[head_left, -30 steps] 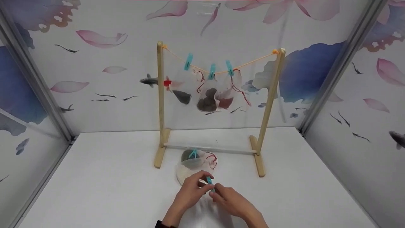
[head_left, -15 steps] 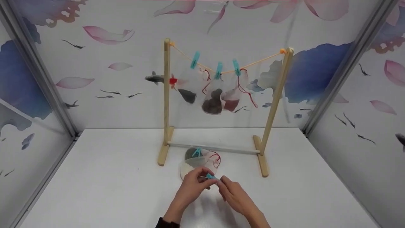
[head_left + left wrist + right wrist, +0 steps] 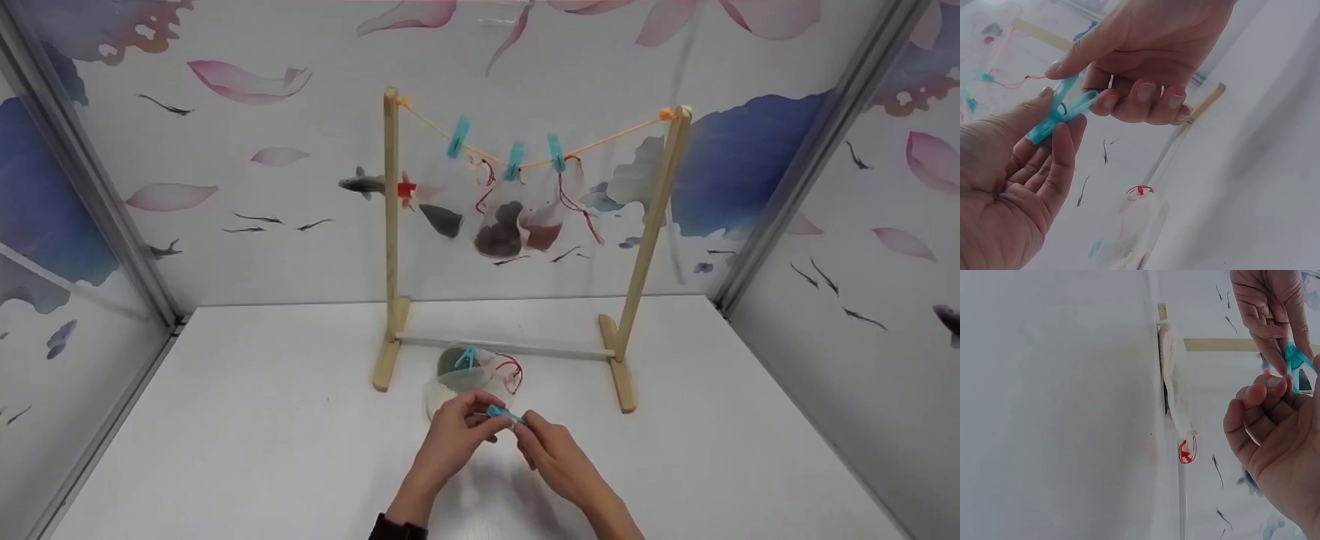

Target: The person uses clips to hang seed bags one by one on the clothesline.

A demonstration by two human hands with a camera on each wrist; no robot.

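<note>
A turquoise clothespin (image 3: 497, 412) is between both hands, above the front of the table. My left hand (image 3: 452, 439) pinches its jaw end, thumb against the fingers. From the other side my right hand (image 3: 559, 459) pinches the handle ends; in the left wrist view the clothespin (image 3: 1060, 114) shows its two handles spread between the right thumb and index finger. Just beyond the left hand lie sheer drawstring bags, one with pale contents (image 3: 441, 397) partly covered by the hand and one with dark contents (image 3: 450, 360). Another turquoise clothespin (image 3: 466, 358) rests on the dark one.
Behind the bags stands a wooden rack (image 3: 391, 217) with an orange cord (image 3: 611, 142) strung between its posts. Three turquoise clothespins hold sheer bags on the cord: one with dark grey contents (image 3: 442, 220), one with brown lumps (image 3: 499, 236), one with reddish contents (image 3: 541, 232). Patterned walls enclose the table.
The clothespin has turned from nearly upright to a flatter slant between the hands. My right hand has shifted from its lower end to the handle ends. The bags have stayed put.
</note>
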